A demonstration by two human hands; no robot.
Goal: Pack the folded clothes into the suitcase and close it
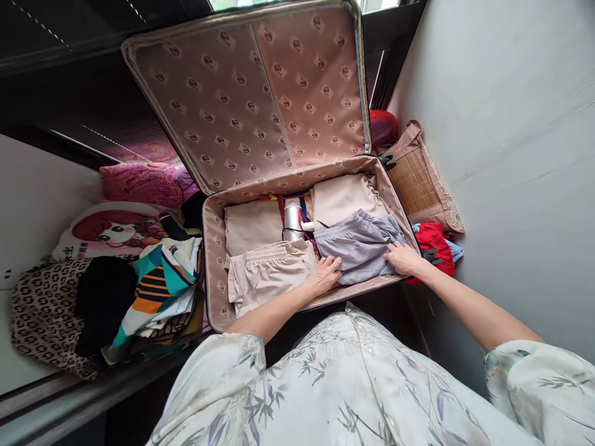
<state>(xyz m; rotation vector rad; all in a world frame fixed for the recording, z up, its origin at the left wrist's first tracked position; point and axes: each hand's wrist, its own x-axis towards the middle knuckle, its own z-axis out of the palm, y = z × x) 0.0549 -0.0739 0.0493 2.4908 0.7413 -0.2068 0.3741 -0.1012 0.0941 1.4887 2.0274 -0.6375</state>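
Note:
Folded grey elastic-waist shorts [360, 244] lie in the front right of an open suitcase [217, 266]. My left hand [326, 275] rests at their left edge, its fingers stretched out and nothing gripped. At the opposite edge, my right hand [403, 259] has its fingers bent together on the grey fabric. Folded beige elastic-waist shorts [269, 269] are to the left of my left hand. Behind them sit a folded beige garment [255, 228] and another beige garment [346, 197]. Between these stands a silver cylindrical object [292, 220] with a red cord beside it.
The suitcase lid [251, 99] stands raised at the back. To the left are a stack of folded clothes [162, 285], a leopard-print item [46, 310], a cartoon-printed cushion [111, 229] and pink fabric [142, 184]. A woven mat bag [421, 179] and red cloth [434, 244] lie against the right wall [511, 155].

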